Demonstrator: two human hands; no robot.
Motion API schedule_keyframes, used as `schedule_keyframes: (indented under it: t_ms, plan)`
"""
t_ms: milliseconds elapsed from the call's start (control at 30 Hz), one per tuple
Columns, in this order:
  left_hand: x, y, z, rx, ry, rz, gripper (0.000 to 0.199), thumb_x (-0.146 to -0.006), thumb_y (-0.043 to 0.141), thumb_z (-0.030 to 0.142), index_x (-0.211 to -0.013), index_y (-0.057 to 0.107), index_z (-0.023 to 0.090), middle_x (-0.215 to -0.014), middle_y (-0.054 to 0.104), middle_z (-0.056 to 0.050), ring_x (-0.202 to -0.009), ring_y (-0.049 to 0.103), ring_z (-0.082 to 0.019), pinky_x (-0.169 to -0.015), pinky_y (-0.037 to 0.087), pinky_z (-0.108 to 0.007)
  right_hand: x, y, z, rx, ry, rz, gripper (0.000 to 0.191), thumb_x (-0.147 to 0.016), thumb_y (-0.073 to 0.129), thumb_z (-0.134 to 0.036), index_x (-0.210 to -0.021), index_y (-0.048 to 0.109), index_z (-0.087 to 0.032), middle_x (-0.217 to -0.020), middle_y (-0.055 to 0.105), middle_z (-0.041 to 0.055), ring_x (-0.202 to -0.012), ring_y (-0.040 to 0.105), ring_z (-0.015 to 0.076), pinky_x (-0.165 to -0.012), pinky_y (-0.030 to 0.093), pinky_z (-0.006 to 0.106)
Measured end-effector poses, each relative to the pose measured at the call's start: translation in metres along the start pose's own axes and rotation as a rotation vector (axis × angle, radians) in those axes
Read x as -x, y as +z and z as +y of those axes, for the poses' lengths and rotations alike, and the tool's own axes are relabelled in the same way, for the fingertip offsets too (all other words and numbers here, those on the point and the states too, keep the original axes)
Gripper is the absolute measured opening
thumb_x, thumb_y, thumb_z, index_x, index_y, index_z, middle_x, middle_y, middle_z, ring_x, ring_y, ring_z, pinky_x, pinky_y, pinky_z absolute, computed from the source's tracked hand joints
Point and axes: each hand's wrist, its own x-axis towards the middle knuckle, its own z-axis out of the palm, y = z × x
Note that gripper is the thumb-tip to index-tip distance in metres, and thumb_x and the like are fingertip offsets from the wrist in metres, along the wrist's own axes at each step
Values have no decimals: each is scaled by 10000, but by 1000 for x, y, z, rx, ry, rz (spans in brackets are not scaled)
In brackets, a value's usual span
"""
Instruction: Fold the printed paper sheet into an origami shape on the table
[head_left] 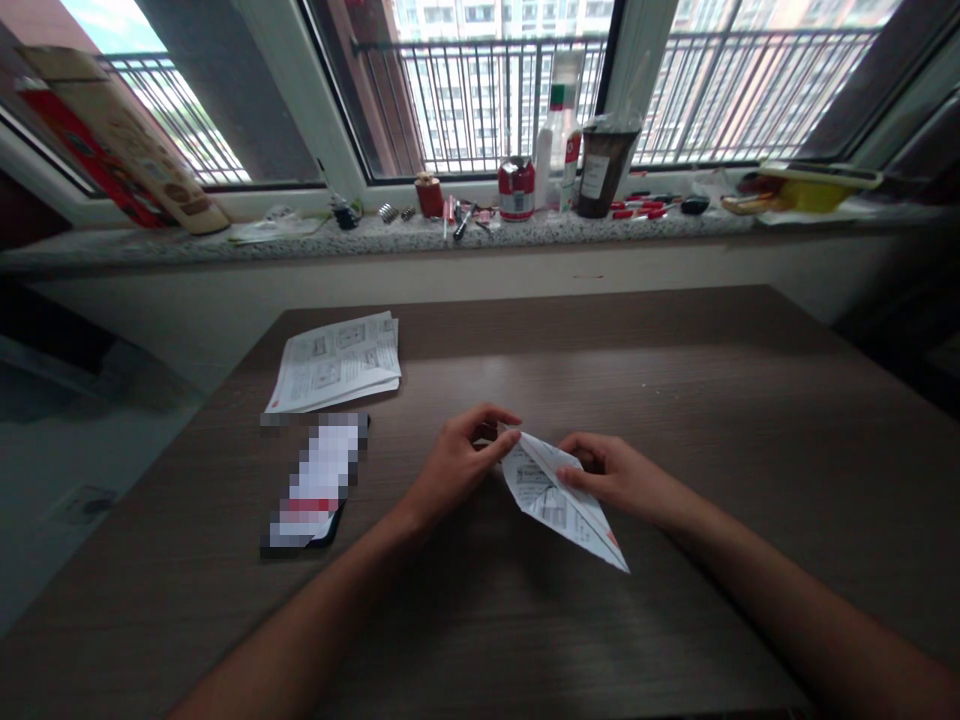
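Note:
Between my two hands is a folded sheet of printed paper (547, 490), creased down its length, with one sharp tip pointing toward the lower right. My left hand (472, 445) pinches its upper left end between thumb and fingers. Along the upper right side, my right hand (596, 465) grips the paper, thumb on top; some of its fingers are hidden behind the sheet. The paper is tilted and held a little above the brown table (712, 430).
Printed sheets (337, 360) lie at the table's far left, with a phone (315, 485), its screen blurred out, nearer me. On the windowsill (270, 240) stand a red can (516, 190), a dark cup (602, 170), a bottle (555, 150), a yellow container (810, 190) and small tools.

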Motion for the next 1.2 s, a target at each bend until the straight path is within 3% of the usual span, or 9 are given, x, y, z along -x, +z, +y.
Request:
schedule_keyframes:
  t_ms: [100, 333, 533, 900, 1067, 1200]
  plan:
    - [-1, -3, 2, 0, -27, -10, 282, -943, 696, 399, -1110, 726, 174, -833, 696, -32, -751, 661, -172, -664, 526, -268, 0, -1, 0, 16, -4, 4, 245, -925, 700, -373, -1070, 675, -176, -978, 726, 70, -836, 676, 190, -681, 510, 293]
    - [-6, -14, -1, 35, -30, -72, 204, -911, 734, 356, -1016, 750, 182, -952, 734, -63, -828, 684, -180, -735, 550, -288, 2, -3, -1, 64, -22, -17, 220, -934, 686, -322, -1101, 684, -179, -1011, 722, 74, -857, 666, 191, -703, 502, 298]
    - [-6, -13, -4, 73, -44, -100, 220, -924, 716, 376, -1024, 754, 184, -941, 740, -62, -832, 690, -188, -754, 558, -303, 1, -2, 0, 93, -20, -17, 233, -942, 674, -339, -1112, 675, -180, -1011, 724, 65, -859, 665, 192, -703, 505, 302]
    - [-5, -12, 0, 32, -37, -52, 191, -922, 696, 366, -957, 753, 188, -917, 742, -65, -835, 674, -200, -761, 553, -320, 3, -2, -5, 87, -12, -15, 219, -940, 682, -349, -1091, 686, -191, -989, 724, 63, -831, 657, 183, -659, 494, 283]
    - [-5, -12, -3, 68, -52, -68, 182, -919, 704, 354, -972, 738, 184, -929, 722, -62, -823, 661, -186, -750, 551, -309, 2, -4, -4, 114, -17, 0, 232, -943, 678, -343, -1117, 691, -189, -1000, 727, 69, -841, 662, 184, -667, 501, 282]
    - [-4, -12, -5, 194, -75, -103, 243, -917, 719, 341, -1114, 719, 199, -923, 699, -52, -832, 674, -181, -758, 568, -309, 3, -8, -7, 159, -21, 0, 216, -952, 661, -341, -1097, 692, -183, -962, 723, 60, -802, 651, 174, -637, 482, 275]
